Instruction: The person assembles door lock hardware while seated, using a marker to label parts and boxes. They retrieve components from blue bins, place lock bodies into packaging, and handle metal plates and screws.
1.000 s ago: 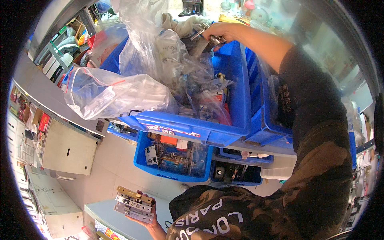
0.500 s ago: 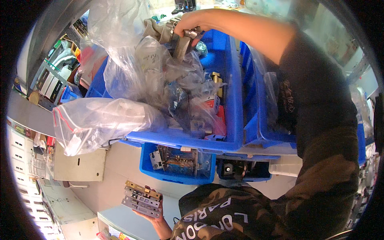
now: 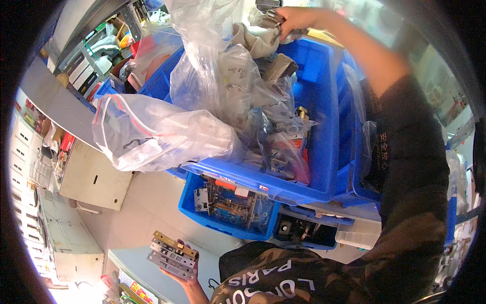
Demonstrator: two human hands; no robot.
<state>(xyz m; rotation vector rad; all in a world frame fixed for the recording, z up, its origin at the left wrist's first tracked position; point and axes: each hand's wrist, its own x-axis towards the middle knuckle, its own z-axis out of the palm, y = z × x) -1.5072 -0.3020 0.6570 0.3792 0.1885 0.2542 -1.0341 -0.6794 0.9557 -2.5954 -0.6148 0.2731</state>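
Holding a stack of metal lock plates [image 3: 172, 257], the left hand [image 3: 188, 281] has its fingers wrapped around the stack's right end, well apart from the near edge of the large blue bin [image 3: 324, 116]; the top plate is brass-coloured, those below it silver. The right hand [image 3: 296, 20] reaches over that bin's far edge, its fingers clasped on a metal fitting [image 3: 271, 19] whose details are blurred, just beside a beige cloth [image 3: 257, 41]. Clear plastic bags [image 3: 207, 71] heap up across the bin's left and middle, and a zip bag with a red strip [image 3: 172, 131] hangs out over its near left corner. Near the right edge inside lies a brass-coloured part [image 3: 302, 112]. Under the near edge sits a lower blue bin [image 3: 228, 230], with a silver lock case [image 3: 201, 199] by its left edge.
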